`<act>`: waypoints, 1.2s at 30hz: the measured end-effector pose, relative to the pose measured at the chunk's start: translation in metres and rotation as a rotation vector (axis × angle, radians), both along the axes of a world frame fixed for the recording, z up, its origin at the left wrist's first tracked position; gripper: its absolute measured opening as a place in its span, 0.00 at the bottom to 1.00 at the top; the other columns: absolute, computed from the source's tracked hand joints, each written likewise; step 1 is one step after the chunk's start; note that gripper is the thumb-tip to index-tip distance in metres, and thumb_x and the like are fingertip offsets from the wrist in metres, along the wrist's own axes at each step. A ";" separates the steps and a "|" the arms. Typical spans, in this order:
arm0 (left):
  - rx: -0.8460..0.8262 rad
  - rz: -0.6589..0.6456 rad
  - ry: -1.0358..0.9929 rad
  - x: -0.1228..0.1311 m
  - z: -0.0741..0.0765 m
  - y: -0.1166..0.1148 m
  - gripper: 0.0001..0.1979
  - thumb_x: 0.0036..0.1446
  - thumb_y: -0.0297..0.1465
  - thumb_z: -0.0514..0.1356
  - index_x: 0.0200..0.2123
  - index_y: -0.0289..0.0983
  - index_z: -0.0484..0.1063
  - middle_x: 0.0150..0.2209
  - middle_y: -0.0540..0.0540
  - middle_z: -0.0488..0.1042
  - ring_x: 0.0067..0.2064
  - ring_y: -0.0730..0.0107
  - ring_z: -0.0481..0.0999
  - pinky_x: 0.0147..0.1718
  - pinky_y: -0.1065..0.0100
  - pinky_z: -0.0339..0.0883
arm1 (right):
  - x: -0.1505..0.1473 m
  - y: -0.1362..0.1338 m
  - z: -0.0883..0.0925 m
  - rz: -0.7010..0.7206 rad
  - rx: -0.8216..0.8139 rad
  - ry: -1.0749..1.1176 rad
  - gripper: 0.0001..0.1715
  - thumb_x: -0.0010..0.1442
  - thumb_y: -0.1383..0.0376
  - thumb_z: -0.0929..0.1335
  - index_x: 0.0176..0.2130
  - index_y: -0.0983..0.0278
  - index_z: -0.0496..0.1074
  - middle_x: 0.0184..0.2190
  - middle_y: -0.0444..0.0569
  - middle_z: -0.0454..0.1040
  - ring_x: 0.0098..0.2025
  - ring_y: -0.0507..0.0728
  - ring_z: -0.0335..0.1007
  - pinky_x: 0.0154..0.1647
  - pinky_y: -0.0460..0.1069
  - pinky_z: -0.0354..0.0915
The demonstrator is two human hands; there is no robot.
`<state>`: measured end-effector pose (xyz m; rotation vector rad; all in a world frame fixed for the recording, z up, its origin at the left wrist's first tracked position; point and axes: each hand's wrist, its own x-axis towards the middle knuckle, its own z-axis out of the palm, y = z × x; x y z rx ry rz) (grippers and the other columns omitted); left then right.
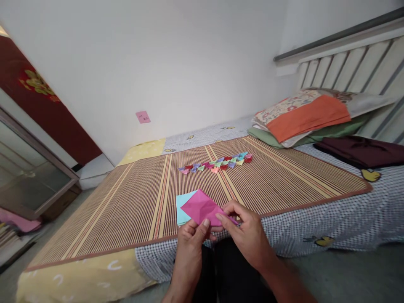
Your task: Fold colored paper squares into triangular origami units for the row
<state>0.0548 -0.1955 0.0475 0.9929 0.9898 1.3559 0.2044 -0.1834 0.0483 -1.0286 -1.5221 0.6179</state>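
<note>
A magenta sheet of origami paper (203,207), folded into a kite-like shape with a narrow point at its right, is held up between both hands. My left hand (192,244) pinches its lower edge, thumb on top. At the narrow right end, my right hand (244,229) grips the paper between thumb and fingers. Partly hidden behind it, a light blue stack of paper (182,210) lies on the striped bamboo mat (132,210). Farther back on the mat sit rows of small folded paper pieces (217,164) in many colours.
Pillows (311,113) and a folded dark cloth (360,151) lie at the right by the headboard (356,71). A checked sheet (303,231) hangs over the bed's near edge. A pink note (143,117) is on the wall. A glass-panelled door (28,155) stands at left.
</note>
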 end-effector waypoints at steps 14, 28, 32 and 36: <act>0.067 -0.039 0.155 -0.001 0.001 -0.003 0.14 0.57 0.40 0.68 0.36 0.34 0.83 0.28 0.44 0.81 0.28 0.69 0.74 0.29 0.70 0.66 | 0.019 0.003 0.020 0.198 -0.136 0.063 0.07 0.64 0.61 0.70 0.37 0.62 0.78 0.32 0.46 0.79 0.37 0.56 0.75 0.42 0.50 0.71; -0.015 0.084 -0.027 -0.005 -0.001 -0.002 0.16 0.55 0.41 0.70 0.29 0.33 0.77 0.21 0.48 0.74 0.25 0.73 0.65 0.27 0.72 0.59 | 0.023 0.006 0.007 0.301 -0.246 0.082 0.07 0.64 0.62 0.70 0.36 0.64 0.77 0.30 0.45 0.75 0.33 0.54 0.72 0.35 0.48 0.68; 0.030 0.069 0.086 -0.003 0.003 -0.003 0.15 0.56 0.41 0.69 0.31 0.33 0.80 0.22 0.48 0.74 0.25 0.72 0.66 0.27 0.72 0.59 | 0.024 0.004 0.010 0.334 -0.273 0.120 0.17 0.61 0.59 0.73 0.48 0.63 0.76 0.38 0.48 0.78 0.39 0.56 0.74 0.41 0.49 0.70; 0.115 -0.020 0.254 0.000 0.005 -0.009 0.12 0.58 0.39 0.67 0.35 0.35 0.82 0.25 0.48 0.75 0.27 0.70 0.69 0.29 0.71 0.61 | 0.020 0.000 0.018 0.303 -0.205 0.098 0.08 0.64 0.63 0.70 0.33 0.64 0.75 0.29 0.43 0.73 0.31 0.53 0.69 0.32 0.46 0.66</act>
